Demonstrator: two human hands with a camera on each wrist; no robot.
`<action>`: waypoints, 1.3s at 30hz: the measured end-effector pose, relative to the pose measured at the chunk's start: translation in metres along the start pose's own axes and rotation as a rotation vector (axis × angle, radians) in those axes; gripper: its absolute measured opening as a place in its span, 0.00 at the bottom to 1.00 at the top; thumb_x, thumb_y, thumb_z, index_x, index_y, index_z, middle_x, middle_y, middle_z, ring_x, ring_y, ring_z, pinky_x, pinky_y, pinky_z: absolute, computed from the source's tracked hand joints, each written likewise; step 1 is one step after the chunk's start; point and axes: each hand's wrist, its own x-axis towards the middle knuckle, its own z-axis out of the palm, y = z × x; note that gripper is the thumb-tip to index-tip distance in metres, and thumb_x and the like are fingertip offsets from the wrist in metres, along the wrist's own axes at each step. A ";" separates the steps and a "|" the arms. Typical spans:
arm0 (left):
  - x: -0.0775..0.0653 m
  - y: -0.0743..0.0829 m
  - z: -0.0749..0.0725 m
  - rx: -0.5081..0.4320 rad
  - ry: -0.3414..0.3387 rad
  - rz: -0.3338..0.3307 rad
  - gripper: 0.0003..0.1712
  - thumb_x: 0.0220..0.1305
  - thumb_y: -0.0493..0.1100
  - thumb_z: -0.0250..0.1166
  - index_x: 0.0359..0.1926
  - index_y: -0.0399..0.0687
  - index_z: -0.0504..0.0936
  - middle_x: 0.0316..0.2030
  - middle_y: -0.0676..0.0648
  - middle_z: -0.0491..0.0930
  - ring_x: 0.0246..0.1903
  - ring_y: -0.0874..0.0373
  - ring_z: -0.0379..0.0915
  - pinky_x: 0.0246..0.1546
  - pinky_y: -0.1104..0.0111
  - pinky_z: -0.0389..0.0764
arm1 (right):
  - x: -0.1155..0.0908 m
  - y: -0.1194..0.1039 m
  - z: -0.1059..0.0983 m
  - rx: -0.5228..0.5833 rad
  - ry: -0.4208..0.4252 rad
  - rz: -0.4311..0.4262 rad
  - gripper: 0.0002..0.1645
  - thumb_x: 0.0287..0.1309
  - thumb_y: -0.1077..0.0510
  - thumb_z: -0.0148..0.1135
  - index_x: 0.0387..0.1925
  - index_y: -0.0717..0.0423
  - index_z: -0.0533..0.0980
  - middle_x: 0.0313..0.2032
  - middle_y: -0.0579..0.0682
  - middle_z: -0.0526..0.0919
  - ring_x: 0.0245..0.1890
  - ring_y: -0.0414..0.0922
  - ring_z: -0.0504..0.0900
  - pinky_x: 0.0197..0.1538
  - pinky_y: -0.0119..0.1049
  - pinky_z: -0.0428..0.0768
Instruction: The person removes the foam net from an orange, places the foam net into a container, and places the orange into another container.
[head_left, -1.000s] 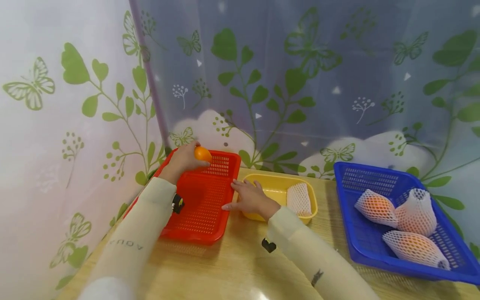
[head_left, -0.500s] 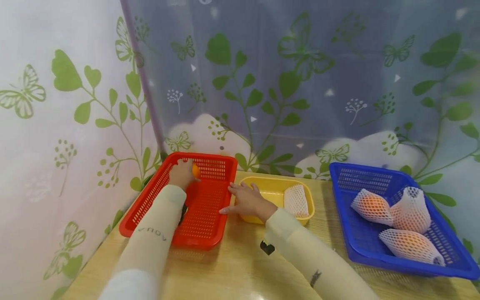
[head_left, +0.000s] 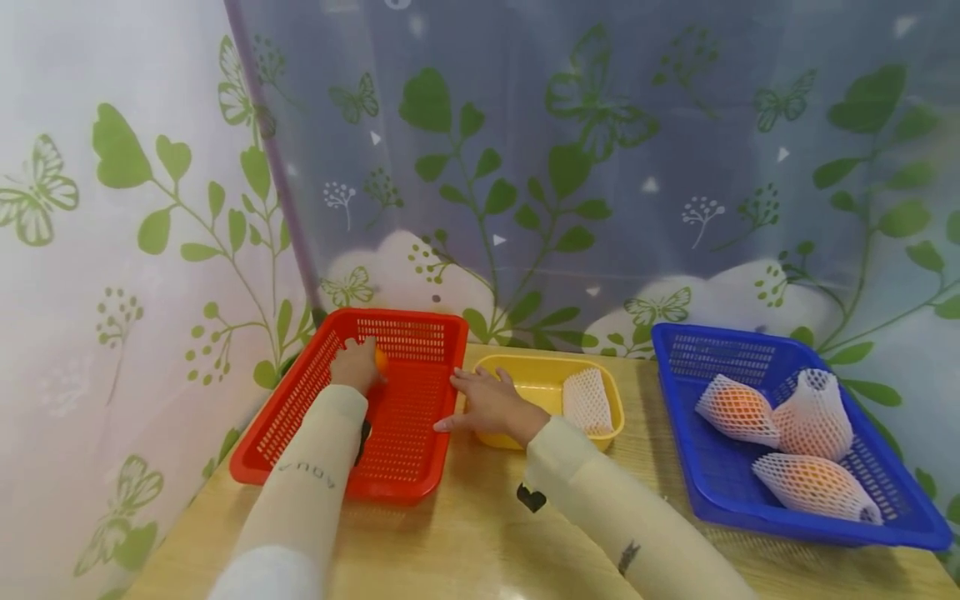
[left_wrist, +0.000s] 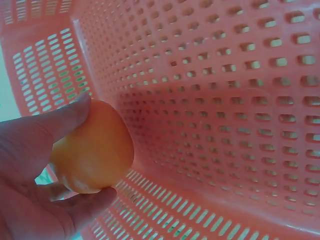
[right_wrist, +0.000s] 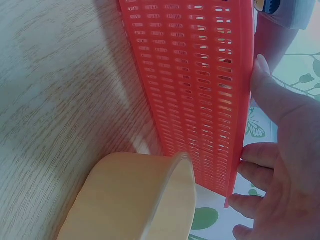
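Observation:
In the left wrist view my left hand (left_wrist: 45,165) holds a smooth, round orange fruit (left_wrist: 102,145) between thumb and fingers. The red basket's (left_wrist: 210,90) slotted floor and walls surround it. The head view has my left hand (head_left: 355,367) down inside the far left part of the red basket (head_left: 408,400), mostly covering the fruit (head_left: 382,362). My right hand (head_left: 498,406) reaches over the yellow tub (head_left: 540,367), its fingers spread toward the basket's right rim. The right wrist view shows the right hand's (right_wrist: 285,165) thumb and fingertips resting along that rim.
A white foam net (head_left: 587,402) lies in the yellow tub. On the right stands a blue basket (head_left: 705,467) with 3 fruits in white foam nets (head_left: 813,421). A patterned curtain (head_left: 510,167) hangs behind the wooden table (head_left: 465,542).
My left hand has lowered the fruit from above the red basket's far left rim down into the basket. My right hand stays at the basket's right rim. The head view has shifted slightly.

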 end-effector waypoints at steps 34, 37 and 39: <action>-0.008 0.030 -0.040 -0.071 -0.061 -0.023 0.45 0.68 0.66 0.50 0.74 0.46 0.51 0.71 0.29 0.46 0.68 0.27 0.45 0.59 0.30 0.51 | -0.023 0.014 -0.008 0.112 0.068 -0.066 0.55 0.56 0.31 0.61 0.74 0.55 0.54 0.74 0.54 0.55 0.74 0.54 0.50 0.71 0.59 0.43; -0.015 0.040 -0.053 -0.078 -0.063 0.008 0.44 0.69 0.66 0.50 0.75 0.49 0.51 0.72 0.31 0.44 0.69 0.28 0.42 0.60 0.29 0.48 | -0.039 0.020 -0.017 0.100 0.079 -0.078 0.56 0.55 0.31 0.62 0.74 0.55 0.53 0.74 0.54 0.54 0.74 0.54 0.49 0.71 0.60 0.43; -0.020 0.047 -0.062 -0.078 -0.060 0.032 0.43 0.69 0.66 0.50 0.75 0.51 0.51 0.73 0.33 0.42 0.70 0.29 0.41 0.60 0.29 0.47 | -0.051 0.025 -0.025 0.096 0.088 -0.087 0.56 0.56 0.31 0.62 0.75 0.55 0.53 0.74 0.53 0.55 0.74 0.54 0.49 0.71 0.59 0.44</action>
